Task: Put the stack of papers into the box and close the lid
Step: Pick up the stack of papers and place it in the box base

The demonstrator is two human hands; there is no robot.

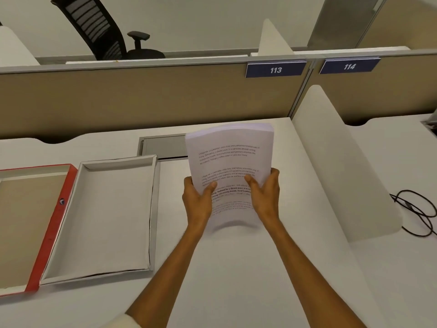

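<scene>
I hold a thick stack of printed white papers (230, 152) tilted up above the desk, right of the box. My left hand (197, 197) grips its left edge with the thumb on the top sheet. My right hand (266, 194) grips its right edge the same way. The stack's lower edge is blurred. The open white box (155, 209) lies flat on the desk to the left of my hands, with nothing inside. Its red lid (53, 223) lies flat and open, joined along the box's left side, brown interior facing up.
A white desk (236, 268) carries everything. A grey cable hatch (163, 145) sits behind the box. A white divider panel (343, 174) stands on the right, with a black cable (416, 209) beyond it. A beige partition (142, 95) closes the back.
</scene>
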